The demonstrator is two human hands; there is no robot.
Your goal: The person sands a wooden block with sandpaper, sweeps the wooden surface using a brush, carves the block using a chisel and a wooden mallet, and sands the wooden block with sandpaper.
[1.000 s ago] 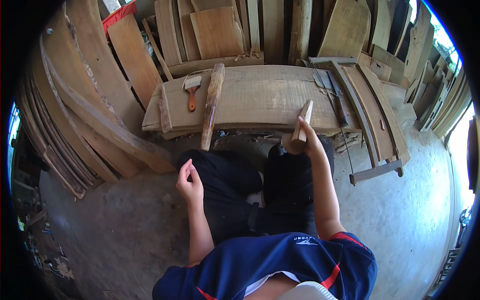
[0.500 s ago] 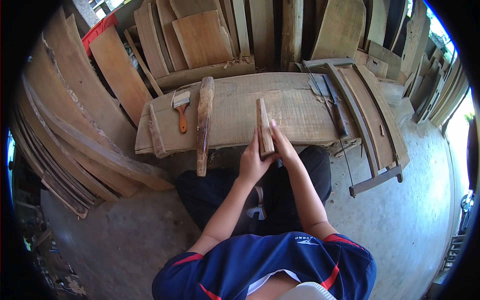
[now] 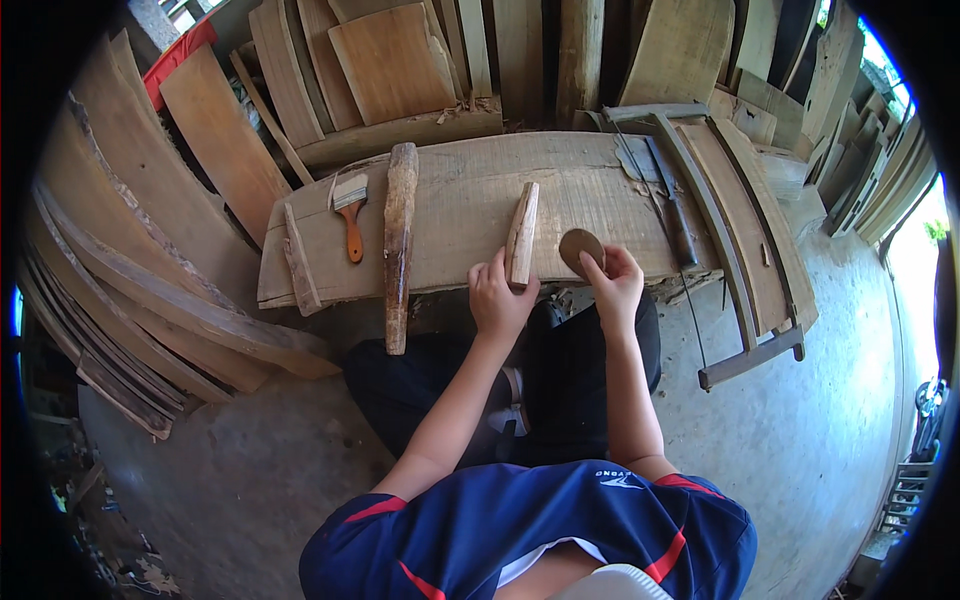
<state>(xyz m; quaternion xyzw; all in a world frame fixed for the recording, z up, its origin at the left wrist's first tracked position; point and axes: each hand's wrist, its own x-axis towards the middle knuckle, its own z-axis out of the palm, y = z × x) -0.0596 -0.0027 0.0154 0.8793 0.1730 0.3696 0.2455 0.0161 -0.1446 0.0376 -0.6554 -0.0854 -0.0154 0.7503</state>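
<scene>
Near the front edge of the plank bench (image 3: 465, 200), my left hand (image 3: 500, 302) is closed round the near end of a short, pale wooden stick (image 3: 522, 238). Its far end points away from me over the bench. My right hand (image 3: 617, 285) pinches a thin, round, brown disc (image 3: 579, 250) between thumb and fingers, a little to the right of the stick and apart from it. What the disc is made of I cannot make out. A long rough wooden stick (image 3: 399, 225) lies to the left, its near end jutting past the bench edge.
On the bench's left lie a paintbrush (image 3: 352, 225) and a wood strip (image 3: 301, 262). At right are a dark-handled saw (image 3: 676, 215) and a wooden frame saw (image 3: 705, 215), which overhangs the edge. Boards (image 3: 395, 65) lean behind; more planks (image 3: 165, 270) stand left.
My hands have parted. The right has let go of the short stick and moved right; the brown disc now shows in it. My left hand keeps the stick, slightly shifted left.
</scene>
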